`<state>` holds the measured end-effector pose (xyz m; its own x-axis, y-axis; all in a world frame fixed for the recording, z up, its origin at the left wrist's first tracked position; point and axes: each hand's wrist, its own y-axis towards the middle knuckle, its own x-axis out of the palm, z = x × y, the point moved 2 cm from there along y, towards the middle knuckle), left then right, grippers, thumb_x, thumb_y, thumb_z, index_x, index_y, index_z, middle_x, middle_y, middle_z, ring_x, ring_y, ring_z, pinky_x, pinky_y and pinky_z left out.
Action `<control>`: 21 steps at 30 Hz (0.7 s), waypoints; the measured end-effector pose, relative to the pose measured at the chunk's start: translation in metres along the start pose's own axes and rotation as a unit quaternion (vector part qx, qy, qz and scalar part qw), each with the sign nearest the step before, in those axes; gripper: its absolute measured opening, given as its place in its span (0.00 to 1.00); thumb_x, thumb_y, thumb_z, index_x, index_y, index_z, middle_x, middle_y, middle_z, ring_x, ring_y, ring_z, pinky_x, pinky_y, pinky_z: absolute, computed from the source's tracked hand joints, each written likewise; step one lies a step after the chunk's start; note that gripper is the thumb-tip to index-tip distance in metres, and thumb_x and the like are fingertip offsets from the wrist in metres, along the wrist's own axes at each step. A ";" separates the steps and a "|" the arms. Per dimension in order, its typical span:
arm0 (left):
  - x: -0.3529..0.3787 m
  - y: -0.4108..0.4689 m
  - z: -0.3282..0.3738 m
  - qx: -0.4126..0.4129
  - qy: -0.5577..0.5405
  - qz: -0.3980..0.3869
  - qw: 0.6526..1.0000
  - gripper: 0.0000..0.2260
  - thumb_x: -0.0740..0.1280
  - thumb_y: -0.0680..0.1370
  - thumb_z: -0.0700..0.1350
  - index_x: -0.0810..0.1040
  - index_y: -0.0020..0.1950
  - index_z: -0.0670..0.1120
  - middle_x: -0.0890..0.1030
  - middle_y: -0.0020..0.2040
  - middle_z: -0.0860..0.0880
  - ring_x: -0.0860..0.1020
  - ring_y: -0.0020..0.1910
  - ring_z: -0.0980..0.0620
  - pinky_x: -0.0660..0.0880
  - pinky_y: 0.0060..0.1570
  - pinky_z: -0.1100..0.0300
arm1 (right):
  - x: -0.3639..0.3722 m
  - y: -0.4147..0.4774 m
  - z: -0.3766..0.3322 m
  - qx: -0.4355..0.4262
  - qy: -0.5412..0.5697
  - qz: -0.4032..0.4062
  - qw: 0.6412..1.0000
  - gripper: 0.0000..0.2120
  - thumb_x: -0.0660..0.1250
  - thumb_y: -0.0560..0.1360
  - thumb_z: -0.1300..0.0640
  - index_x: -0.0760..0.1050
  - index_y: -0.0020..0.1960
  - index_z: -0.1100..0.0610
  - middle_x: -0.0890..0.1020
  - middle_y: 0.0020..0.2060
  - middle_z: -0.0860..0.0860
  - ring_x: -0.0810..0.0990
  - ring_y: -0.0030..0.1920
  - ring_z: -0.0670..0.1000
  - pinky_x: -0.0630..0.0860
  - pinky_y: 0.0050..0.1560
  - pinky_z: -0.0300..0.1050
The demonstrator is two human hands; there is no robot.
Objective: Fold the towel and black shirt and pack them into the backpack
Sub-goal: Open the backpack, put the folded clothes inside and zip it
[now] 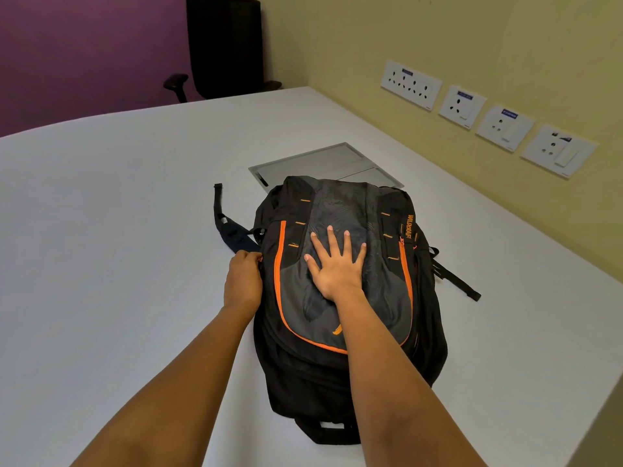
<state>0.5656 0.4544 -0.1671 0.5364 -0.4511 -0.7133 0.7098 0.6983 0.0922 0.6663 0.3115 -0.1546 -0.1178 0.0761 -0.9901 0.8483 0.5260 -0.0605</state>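
Observation:
A black and grey backpack (pixel 350 372) with orange zip lines lies flat on the white table (pixel 118 230), its front panel facing up. My right hand (pixel 337 261) presses flat on the grey front panel with its fingers spread. At the bag's left side my left hand (pixel 243 281) has curled fingers that pinch something small at the edge, apparently a zip pull. No towel or black shirt shows anywhere in view.
A grey metal cable hatch (pixel 317 163) is set into the table just beyond the backpack. Loose straps trail out to the left (pixel 229 230) and right (pixel 455 278). A black office chair (pixel 224 48) stands at the far edge. Wall sockets (pixel 488 119) line the right wall.

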 end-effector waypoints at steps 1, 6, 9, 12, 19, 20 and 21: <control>0.000 0.001 -0.001 -0.005 -0.005 0.006 1.000 0.09 0.55 0.82 0.40 0.76 0.53 0.45 0.72 0.50 0.48 0.71 0.43 0.55 0.69 0.46 0.69 | 0.000 0.001 0.000 0.000 -0.002 -0.009 1.000 0.26 0.41 0.80 0.38 0.40 0.76 0.41 0.39 0.77 0.47 0.35 0.76 0.57 0.32 0.70 0.65; -0.005 0.003 0.000 -0.005 0.028 0.003 1.000 0.12 0.60 0.81 0.39 0.78 0.61 0.39 0.77 0.58 0.41 0.77 0.54 0.45 0.71 0.55 0.61 | -0.003 0.003 0.001 0.004 -0.009 -0.033 0.999 0.27 0.40 0.80 0.38 0.38 0.76 0.41 0.37 0.77 0.47 0.33 0.75 0.57 0.31 0.69 0.65; -0.008 0.004 -0.003 0.006 0.066 -0.005 0.998 0.10 0.59 0.81 0.38 0.77 0.59 0.40 0.77 0.57 0.41 0.77 0.51 0.47 0.68 0.50 0.65 | -0.003 0.003 0.000 0.004 -0.015 -0.043 0.999 0.27 0.40 0.80 0.38 0.37 0.76 0.41 0.37 0.77 0.47 0.33 0.75 0.58 0.31 0.69 0.66; -0.009 0.002 -0.003 -0.004 0.075 0.009 0.997 0.09 0.59 0.81 0.39 0.75 0.59 0.41 0.76 0.57 0.42 0.73 0.47 0.52 0.68 0.50 0.64 | -0.003 0.005 -0.003 0.007 -0.022 -0.052 0.998 0.27 0.40 0.80 0.37 0.37 0.76 0.41 0.36 0.76 0.48 0.33 0.75 0.58 0.31 0.69 0.66; -0.005 -0.026 -0.009 0.041 0.158 0.022 0.986 0.09 0.58 0.81 0.42 0.72 0.59 0.41 0.76 0.57 0.41 0.74 0.51 0.46 0.71 0.51 0.58 | -0.002 0.006 -0.005 0.018 -0.036 -0.073 0.997 0.28 0.40 0.79 0.37 0.36 0.76 0.41 0.35 0.76 0.48 0.33 0.75 0.59 0.33 0.69 0.67; -0.003 -0.033 -0.012 0.037 0.158 0.022 0.987 0.09 0.58 0.81 0.42 0.73 0.59 0.41 0.76 0.57 0.41 0.74 0.51 0.46 0.72 0.51 0.57 | -0.001 0.005 -0.005 0.019 -0.039 -0.075 0.996 0.28 0.40 0.79 0.37 0.36 0.76 0.41 0.35 0.76 0.49 0.33 0.75 0.59 0.33 0.69 0.67; -0.002 -0.040 -0.014 0.029 0.152 0.023 0.988 0.09 0.57 0.81 0.42 0.73 0.58 0.40 0.76 0.56 0.41 0.74 0.50 0.46 0.72 0.51 0.57 | -0.001 0.006 -0.006 0.020 -0.041 -0.077 0.996 0.28 0.40 0.80 0.37 0.36 0.76 0.42 0.35 0.76 0.49 0.33 0.75 0.59 0.33 0.69 0.67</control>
<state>0.5293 0.4349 -0.1789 0.4122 -0.2257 -0.8827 0.7184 0.6764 0.1625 0.6680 0.3196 -0.1531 -0.2064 -0.0732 -0.9757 0.8433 0.4924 -0.2153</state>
